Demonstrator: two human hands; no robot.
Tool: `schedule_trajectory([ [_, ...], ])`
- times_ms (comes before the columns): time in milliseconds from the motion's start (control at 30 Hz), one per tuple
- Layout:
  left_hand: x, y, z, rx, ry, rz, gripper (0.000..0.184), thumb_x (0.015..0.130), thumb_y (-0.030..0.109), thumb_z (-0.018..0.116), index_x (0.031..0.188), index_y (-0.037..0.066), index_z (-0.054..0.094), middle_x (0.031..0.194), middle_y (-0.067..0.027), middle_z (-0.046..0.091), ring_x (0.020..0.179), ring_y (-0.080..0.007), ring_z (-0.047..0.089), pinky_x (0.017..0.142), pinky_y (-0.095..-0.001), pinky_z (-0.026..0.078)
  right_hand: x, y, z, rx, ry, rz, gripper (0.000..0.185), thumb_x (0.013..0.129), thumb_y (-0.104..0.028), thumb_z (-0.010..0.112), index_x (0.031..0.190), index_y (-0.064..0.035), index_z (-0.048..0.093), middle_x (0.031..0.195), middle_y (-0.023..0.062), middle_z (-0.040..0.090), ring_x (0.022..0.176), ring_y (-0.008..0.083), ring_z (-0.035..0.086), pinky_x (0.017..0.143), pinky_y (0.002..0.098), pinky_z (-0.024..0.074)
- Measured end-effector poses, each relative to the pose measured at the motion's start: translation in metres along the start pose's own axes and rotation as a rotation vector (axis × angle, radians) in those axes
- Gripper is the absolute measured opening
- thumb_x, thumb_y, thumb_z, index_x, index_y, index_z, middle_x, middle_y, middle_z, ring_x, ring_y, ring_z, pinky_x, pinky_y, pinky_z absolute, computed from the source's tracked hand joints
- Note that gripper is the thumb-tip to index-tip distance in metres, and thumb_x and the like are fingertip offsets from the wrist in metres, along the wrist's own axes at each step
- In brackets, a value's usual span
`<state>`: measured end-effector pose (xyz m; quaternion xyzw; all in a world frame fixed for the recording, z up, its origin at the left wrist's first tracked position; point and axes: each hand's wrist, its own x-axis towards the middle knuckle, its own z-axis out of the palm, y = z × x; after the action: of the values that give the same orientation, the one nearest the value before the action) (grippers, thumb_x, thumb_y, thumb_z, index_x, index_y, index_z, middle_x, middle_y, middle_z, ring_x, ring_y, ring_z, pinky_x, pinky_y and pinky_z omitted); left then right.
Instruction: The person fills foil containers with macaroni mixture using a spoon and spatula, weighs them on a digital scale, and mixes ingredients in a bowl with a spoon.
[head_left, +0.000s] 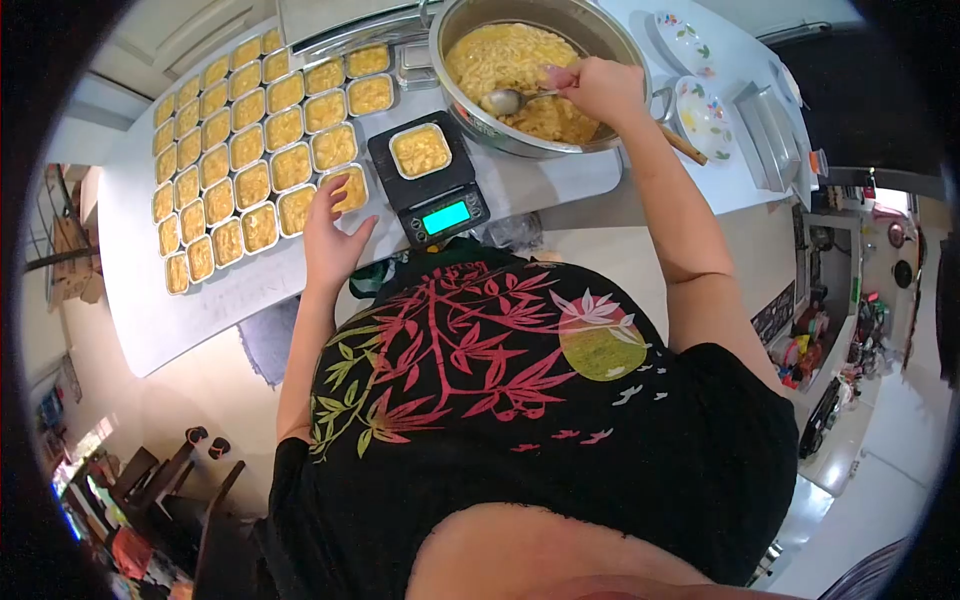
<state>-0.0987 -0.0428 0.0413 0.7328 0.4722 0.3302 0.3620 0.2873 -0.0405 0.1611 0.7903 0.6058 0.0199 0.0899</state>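
My right hand [605, 90] is closed around the handle of a metal spoon [505, 101], over a large steel pot [625, 60]. Inside the pot is a yellow, chunky food mixture [510, 55], and the spoon's bowl is down near it. On a black kitchen scale [455, 185] with a lit display [446, 218] sits a small foil tray [421, 150] filled with yellow mixture. My left hand [338, 235] has its fingers apart beside the nearest filled tray [349, 188] of the rows; whether it touches that tray I cannot tell.
Rows of filled foil trays [252, 184] cover the left of the white table [150, 320]. Unfilled containers [415, 62] stand between the rows and the pot. Right of the pot are two floral plates [685, 45], a wooden handle [685, 146] and stacked metal trays [770, 135].
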Motion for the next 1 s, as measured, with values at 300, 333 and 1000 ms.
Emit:
schedule_trajectory([
  [300, -0.005, 0.001, -0.002, -0.016, 0.005, -0.010, 0.064, 0.068, 0.010, 0.079, 0.125, 0.010, 0.050, 0.123, -0.0083, 0.058, 0.106, -0.0273, 0.060, 0.083, -0.0389, 0.050, -0.013, 0.024, -0.017, 0.218, 0.044, 0.125, 0.026, 0.075, -0.042, 0.070, 0.089, -0.0203, 0.073, 0.080, 0.0008, 0.070, 0.076, 0.0206, 0.067, 0.066, 0.0344, 0.0477],
  [333, -0.005, 0.003, -0.003, -0.013, 0.006, -0.010, 0.064, 0.068, 0.010, 0.079, 0.125, 0.009, 0.050, 0.124, -0.0083, 0.058, 0.106, -0.0273, 0.060, 0.083, -0.0389, 0.050, -0.019, 0.019, -0.025, 0.250, 0.044, 0.126, 0.026, 0.075, -0.042, 0.070, 0.089, -0.0197, 0.073, 0.080, 0.0005, 0.071, 0.076, 0.0200, 0.067, 0.066, 0.0338, 0.0477],
  [1000, -0.020, -0.001, -0.019, 0.001, -0.006, -0.005, 0.063, 0.068, 0.010, 0.079, 0.124, 0.010, 0.051, 0.119, -0.0102, 0.058, 0.105, -0.0270, 0.060, 0.081, -0.0384, 0.050, -0.047, -0.118, -0.022, -0.118, 0.706, -0.665, 0.007, 0.071, -0.015, 0.059, 0.066, -0.0163, 0.063, 0.065, -0.0006, 0.059, 0.064, 0.0190, 0.059, 0.071, 0.0390, 0.0356],
])
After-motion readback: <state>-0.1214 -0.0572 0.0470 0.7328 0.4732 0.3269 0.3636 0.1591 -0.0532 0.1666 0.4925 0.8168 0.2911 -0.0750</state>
